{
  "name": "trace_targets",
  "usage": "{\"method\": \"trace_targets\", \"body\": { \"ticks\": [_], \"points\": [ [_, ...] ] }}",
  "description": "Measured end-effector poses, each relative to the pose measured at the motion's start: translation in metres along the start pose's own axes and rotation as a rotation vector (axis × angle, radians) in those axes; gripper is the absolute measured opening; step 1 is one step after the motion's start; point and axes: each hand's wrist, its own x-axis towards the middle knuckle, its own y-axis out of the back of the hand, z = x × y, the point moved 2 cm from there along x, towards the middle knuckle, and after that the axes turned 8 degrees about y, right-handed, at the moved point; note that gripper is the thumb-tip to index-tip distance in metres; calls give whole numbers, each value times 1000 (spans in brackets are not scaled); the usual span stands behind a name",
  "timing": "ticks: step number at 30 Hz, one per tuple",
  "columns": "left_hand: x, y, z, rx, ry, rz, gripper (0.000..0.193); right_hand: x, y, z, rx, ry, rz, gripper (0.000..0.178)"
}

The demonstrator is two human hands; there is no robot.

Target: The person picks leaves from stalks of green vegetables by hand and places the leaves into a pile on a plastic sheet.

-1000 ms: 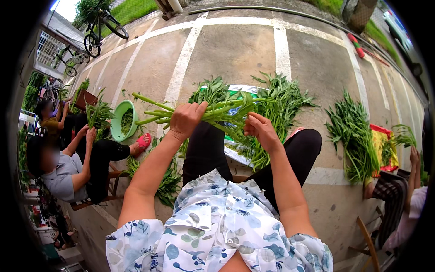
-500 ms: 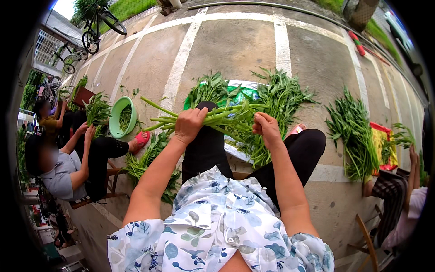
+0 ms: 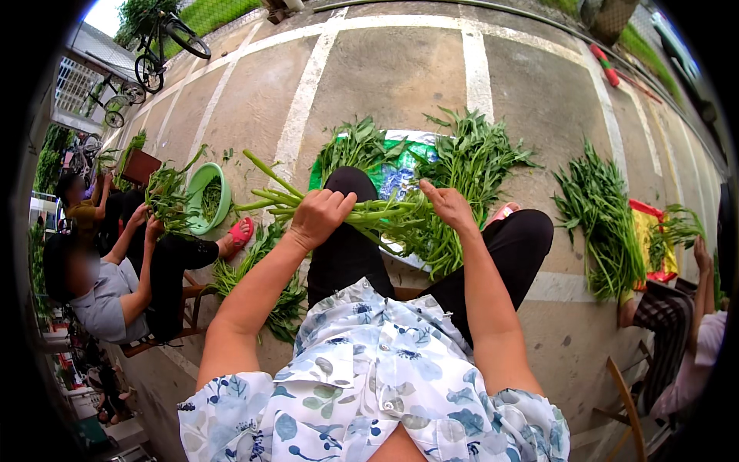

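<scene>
My left hand (image 3: 321, 218) is closed around a bunch of leafy green stalks (image 3: 385, 209) that look like water spinach. It lies across above my left knee, cut ends to the left and leaves to the right. At its leafy end is my right hand (image 3: 453, 208), one digit stretched out and apart; its other fingers are partly hidden. Beyond my knees, a pile of the same greens (image 3: 477, 165) rests on a green, white and blue plastic sack (image 3: 327, 173). More stalks (image 3: 265, 273) lie on the ground left of my legs.
A light green basin (image 3: 223, 204) holding some greens stands tilted at the left, beside a seated person (image 3: 115, 296) handling stalks. On the right, another heap of greens (image 3: 596, 219) lies near a red and yellow sack (image 3: 653, 239) and a second seated person. Bicycles (image 3: 158, 54) stand far left.
My right hand has opened from a pinch, with one digit now stretched out at the leaves. My left hand keeps its hold on the bunch. The person on the left has lowered their greens.
</scene>
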Motion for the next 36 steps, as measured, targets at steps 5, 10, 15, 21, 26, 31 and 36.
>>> {"method": "trace_targets", "body": {
  "ticks": [5,10,15,21,26,31,36],
  "points": [
    [6,-4,1,-31,-14,6,22,8,-28,27,412,28,26,43],
    [5,-8,-1,-44,56,-31,15,-6,-10,14,667,1,121,29],
    [8,-8,-1,-49,103,-44,8,-21,1,2,919,36,203,17],
    [13,-8,-2,-68,118,-46,7,-22,5,8,1302,40,183,10],
    [8,-18,-8,-129,197,-169,29,-27,5,7,1257,-28,209,15],
    [13,-15,-9,-160,239,-205,35,-27,8,35,602,6,141,20],
    [16,-13,-7,-150,237,-277,34,-38,13,28,595,64,211,22]
  ]
}}
